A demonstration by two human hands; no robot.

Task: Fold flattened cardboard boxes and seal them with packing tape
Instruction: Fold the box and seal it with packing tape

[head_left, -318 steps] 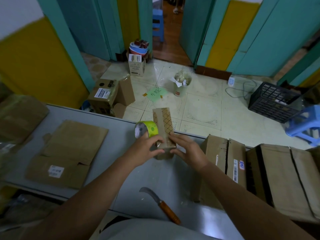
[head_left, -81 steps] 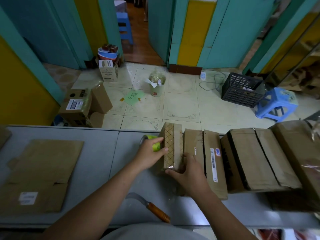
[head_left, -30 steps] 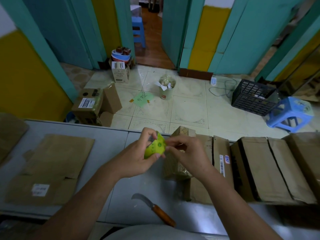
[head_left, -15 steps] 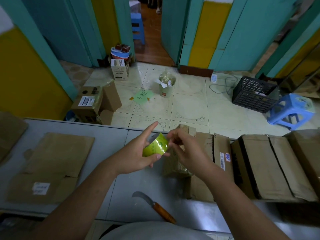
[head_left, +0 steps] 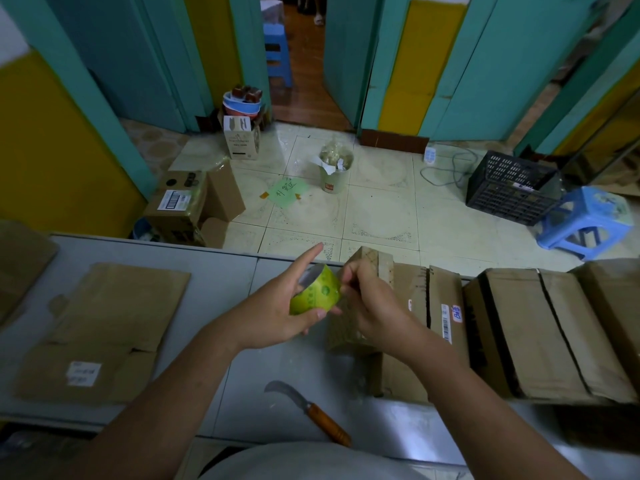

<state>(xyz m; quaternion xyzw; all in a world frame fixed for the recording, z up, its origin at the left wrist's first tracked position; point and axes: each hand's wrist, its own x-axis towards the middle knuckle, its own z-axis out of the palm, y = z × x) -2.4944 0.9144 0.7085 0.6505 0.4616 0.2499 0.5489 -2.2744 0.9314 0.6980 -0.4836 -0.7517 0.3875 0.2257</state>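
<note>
Left hand (head_left: 277, 317) gripping (forefinger straight), right hand (head_left: 372, 306) pinching, fingers (head_left: 350, 276) curled

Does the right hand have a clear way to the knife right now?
Likely yes, once it lets go: the right hand is picking at the tape in the left hand; the knife lies uncovered between the forearms.
</note>
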